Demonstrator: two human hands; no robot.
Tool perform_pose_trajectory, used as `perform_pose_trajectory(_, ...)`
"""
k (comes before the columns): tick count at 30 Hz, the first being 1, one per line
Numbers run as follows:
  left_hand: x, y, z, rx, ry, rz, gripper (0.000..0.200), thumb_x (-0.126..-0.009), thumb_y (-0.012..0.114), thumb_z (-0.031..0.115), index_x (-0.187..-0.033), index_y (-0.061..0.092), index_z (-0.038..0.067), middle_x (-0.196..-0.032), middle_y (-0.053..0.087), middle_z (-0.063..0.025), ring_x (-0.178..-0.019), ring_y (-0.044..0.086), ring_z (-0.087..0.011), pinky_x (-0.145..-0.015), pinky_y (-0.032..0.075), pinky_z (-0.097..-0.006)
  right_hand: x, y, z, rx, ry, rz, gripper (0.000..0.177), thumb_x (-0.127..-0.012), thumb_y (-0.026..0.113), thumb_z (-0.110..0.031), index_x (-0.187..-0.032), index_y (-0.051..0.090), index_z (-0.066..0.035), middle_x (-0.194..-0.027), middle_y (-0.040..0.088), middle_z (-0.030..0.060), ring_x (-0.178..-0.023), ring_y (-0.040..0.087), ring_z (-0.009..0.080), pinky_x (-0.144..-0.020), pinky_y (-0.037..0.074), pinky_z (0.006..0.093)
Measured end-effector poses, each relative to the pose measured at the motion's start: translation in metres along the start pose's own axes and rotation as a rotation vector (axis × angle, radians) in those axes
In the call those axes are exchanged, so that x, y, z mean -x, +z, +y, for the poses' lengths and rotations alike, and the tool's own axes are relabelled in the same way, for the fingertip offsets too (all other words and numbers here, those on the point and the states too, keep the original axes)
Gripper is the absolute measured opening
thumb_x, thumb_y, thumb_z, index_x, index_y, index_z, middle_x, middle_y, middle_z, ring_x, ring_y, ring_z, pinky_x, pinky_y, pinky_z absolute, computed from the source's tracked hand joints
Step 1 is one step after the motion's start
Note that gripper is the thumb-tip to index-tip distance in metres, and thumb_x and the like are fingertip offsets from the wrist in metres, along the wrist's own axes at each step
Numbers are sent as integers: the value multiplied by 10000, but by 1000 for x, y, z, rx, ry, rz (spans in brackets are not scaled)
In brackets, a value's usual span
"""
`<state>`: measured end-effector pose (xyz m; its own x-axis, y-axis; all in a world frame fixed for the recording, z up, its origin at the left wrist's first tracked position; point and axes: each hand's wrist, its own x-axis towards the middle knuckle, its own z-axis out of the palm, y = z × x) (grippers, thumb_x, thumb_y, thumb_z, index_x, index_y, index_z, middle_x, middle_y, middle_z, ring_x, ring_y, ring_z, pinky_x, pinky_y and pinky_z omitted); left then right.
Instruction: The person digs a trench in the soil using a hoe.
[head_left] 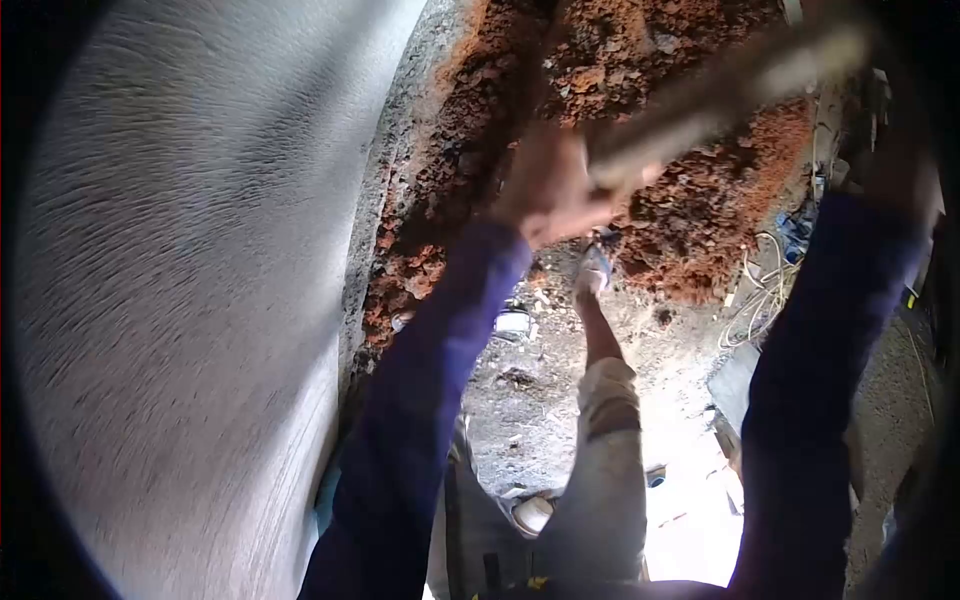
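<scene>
My left hand (555,190), smeared by motion, is wrapped around the lower end of a thick wooden handle (730,100). The handle slants up to the right, over a heap of loose reddish soil (700,220). Whatever tool it belongs to does not show. At the far right edge, in shadow, my right hand (905,185) is blurred, and its fingers cannot be made out. It appears apart from the visible length of handle.
A pale rough wall (200,300) curves along the left. My foot (594,268) stands at the soil's near edge. Coiled cable (765,295) and a blue scrap (795,232) lie to the right. A white round object (513,324) sits on the dirt floor.
</scene>
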<state>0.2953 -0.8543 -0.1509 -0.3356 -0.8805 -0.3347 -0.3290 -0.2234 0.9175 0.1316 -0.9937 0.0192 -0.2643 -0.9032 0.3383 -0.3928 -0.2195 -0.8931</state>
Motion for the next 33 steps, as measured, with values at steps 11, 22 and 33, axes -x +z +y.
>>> perform_pose_trajectory(11,287,115,-206,-142,-699,210,636,-807,688,440,-1158,512,-61,-718,641,-172,-588,630,-279,-543,506,-401,455,220,364,-170,1323,-562,164,-869,565,-143,-844,545,17,-635,501,92,-567,550,216,-485,451,388)
perform_pose_trajectory(22,301,87,-86,49,-1066,254,538,-733,776,428,-677,546,-55,-567,564,-198,-525,597,-283,-514,444,-408,446,172,300,-532,1609,-611,194,-901,603,-255,-826,571,-79,-616,520,44,-468,510,191,-443,474,386)
perform_pose_trajectory(33,283,101,-16,52,-1229,208,581,-749,748,469,-812,538,-68,-639,585,-220,-596,603,-335,-556,435,-437,474,165,311,-673,1679,-649,163,-833,585,-116,-704,512,-50,-610,514,80,-473,516,205,-444,452,384)
